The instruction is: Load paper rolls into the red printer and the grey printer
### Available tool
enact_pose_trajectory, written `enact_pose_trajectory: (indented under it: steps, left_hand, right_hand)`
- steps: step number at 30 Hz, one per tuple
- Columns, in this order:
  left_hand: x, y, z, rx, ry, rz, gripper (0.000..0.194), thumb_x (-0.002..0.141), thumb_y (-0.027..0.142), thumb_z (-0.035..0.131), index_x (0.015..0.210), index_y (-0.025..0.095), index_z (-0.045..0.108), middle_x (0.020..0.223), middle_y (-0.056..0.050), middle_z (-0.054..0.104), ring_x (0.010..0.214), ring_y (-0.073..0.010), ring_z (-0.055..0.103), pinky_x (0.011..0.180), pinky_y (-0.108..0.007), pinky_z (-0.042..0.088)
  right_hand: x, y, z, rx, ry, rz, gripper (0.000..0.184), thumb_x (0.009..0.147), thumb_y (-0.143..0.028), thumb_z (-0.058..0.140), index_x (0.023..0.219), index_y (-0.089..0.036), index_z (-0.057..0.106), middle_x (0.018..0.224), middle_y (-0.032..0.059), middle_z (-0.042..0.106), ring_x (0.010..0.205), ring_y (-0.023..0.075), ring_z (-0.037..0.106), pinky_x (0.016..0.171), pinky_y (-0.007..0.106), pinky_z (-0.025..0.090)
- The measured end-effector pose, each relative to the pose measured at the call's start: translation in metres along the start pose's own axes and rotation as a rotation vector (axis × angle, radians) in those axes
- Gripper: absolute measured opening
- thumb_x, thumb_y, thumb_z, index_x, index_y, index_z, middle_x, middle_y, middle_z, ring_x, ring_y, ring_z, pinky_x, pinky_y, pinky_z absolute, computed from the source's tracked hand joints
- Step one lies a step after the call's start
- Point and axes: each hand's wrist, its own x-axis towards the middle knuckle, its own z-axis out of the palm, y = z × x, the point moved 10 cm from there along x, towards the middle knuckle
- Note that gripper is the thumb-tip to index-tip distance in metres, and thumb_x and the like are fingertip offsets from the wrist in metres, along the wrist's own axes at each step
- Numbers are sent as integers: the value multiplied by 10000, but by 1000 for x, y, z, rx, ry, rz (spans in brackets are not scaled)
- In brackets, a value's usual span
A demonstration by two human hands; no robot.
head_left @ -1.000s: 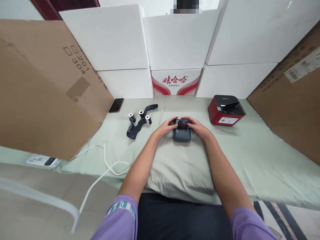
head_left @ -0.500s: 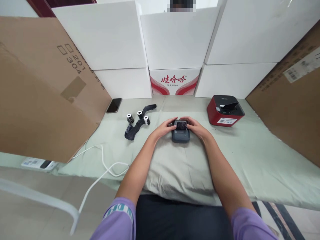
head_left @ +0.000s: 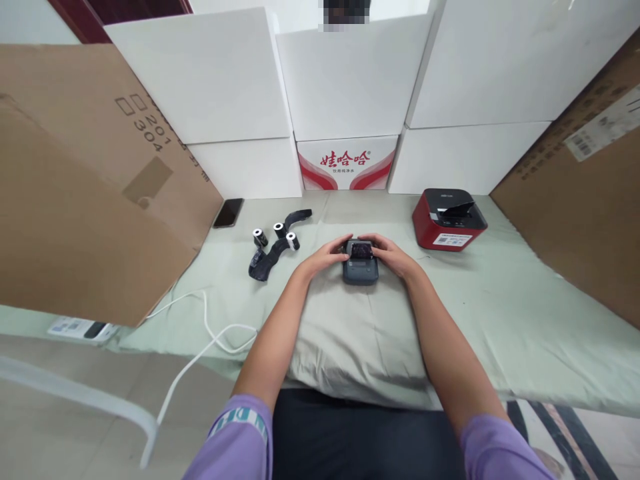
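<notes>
A small dark blue-grey portable printer (head_left: 361,274) lies on the green cloth in front of me, with a crinkled black piece (head_left: 361,251) at its upper part. My left hand (head_left: 327,257) is closed around its left side, thumb near the black piece. On the opposite side my right hand (head_left: 391,255) grips it, fingers curled over the far edge. Both sets of fingertips are partly hidden behind the device. To the left, several small paper rolls (head_left: 260,237) stand or lie beside curled black strips (head_left: 273,257).
A red and black printer (head_left: 440,230) sits at the right. A phone (head_left: 229,213) lies at the back left. A white cable (head_left: 206,313) hangs over the front edge. White boxes (head_left: 345,80) form the back wall; cardboard panels (head_left: 90,200) flank both sides. Behind, a person's head partly shows.
The view has shifted very slightly. Both hands stay on the portable printer, and nothing else has visibly moved.
</notes>
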Motion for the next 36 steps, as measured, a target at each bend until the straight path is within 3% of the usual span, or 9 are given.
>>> enact_pose_trajectory:
  steps: [7,12,15,17,19,23,26,32,36]
  left_hand:
    - [1,-2,0,-25,-14,6,788,728,162,662,1488,257,475,1589,-97,426,1469,-305,391,1222,-491,295]
    - [8,-10,-8,-65,53,15,802,670,122,624,1458,227,519,1566,-115,457,1475,-323,382,1224,-500,283]
    - [14,-18,-14,-94,114,33,823,632,89,606,1444,200,531,1518,-141,513,1446,-318,431,1217,-497,301]
    - [15,-20,-19,-99,174,67,816,619,65,594,1425,180,543,1476,-157,555,1407,-311,484,1201,-495,330]
    - [14,-20,-25,-97,230,110,782,625,52,593,1399,161,559,1437,-169,587,1375,-305,520,1182,-491,360]
    - [10,-19,-33,-106,302,138,721,666,64,600,1377,173,561,1438,-171,586,1370,-306,524,1114,-480,438]
    - [10,-21,-36,-109,313,126,722,664,70,600,1379,161,549,1429,-185,589,1344,-317,546,1074,-485,468]
    - [14,-23,-35,-110,296,149,721,642,53,590,1354,165,571,1317,-163,672,1213,-277,640,1079,-482,461]
    - [13,-23,-34,-96,293,132,744,628,47,568,1363,157,561,1299,-164,682,1180,-270,658,1062,-480,474]
  right_hand:
    - [4,5,-6,4,79,22,415,819,-378,668,1220,-275,638,1355,56,637,1305,250,553,1163,462,372]
    - [-33,-16,-31,-406,361,227,482,842,-352,569,1299,-199,586,1278,141,663,1189,276,617,1087,477,428]
    - [-62,-24,-8,-593,396,379,680,816,-387,588,1437,-137,468,1250,186,659,1090,298,654,992,448,487]
    - [-69,-28,22,-659,409,370,919,771,-467,655,1529,-83,305,1231,212,654,1092,332,642,964,449,494]
    - [-72,-34,46,-801,529,328,1134,711,-498,720,1556,9,160,1283,279,595,1192,391,565,1024,495,437]
    - [-71,-35,67,-949,724,298,1207,682,-501,742,1560,24,102,1241,290,557,1177,418,493,1023,540,390]
    - [-70,-38,51,-945,787,246,1186,639,-469,748,1547,-2,146,1218,260,551,1148,405,471,1031,554,359]
    - [-60,-51,-33,-938,924,160,1028,634,-483,721,1459,-29,308,1254,231,543,1184,385,439,1079,525,318]
    - [-37,-43,-68,-982,945,200,988,648,-452,722,1439,-4,335,1244,238,556,1168,375,443,1079,496,328]
